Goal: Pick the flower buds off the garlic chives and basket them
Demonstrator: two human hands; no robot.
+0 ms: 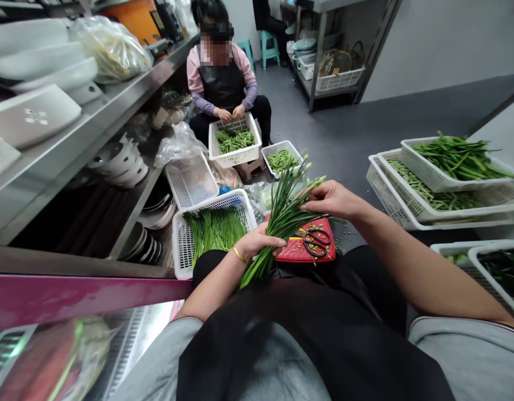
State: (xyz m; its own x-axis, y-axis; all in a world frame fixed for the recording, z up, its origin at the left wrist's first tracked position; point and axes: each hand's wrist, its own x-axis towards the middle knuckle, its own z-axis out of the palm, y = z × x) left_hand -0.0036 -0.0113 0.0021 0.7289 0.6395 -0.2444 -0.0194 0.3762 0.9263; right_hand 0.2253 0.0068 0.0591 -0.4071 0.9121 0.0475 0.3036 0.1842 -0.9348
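Observation:
My left hand [261, 241] is wrapped round the middle of a bunch of long green stems [281, 214], which slants up to the right over my lap. At the budded tips of the bunch, the fingers of my right hand [327, 199] are pinched together on some stem tips. Below the bunch lies a red quilted surface [329, 255] with black-handled scissors [316, 243] and scattered green bits on it. More green stems [217, 231] lie side by side in a white basket [182, 245] left of my left hand.
Across from me a person [223, 83] sits with both hands over a basket of cut green pieces [236, 159]. An empty white basket [192, 181] is at front left. Stacked vegetable baskets [411, 209] stand at right; a metal shelf [127, 111] runs along the left.

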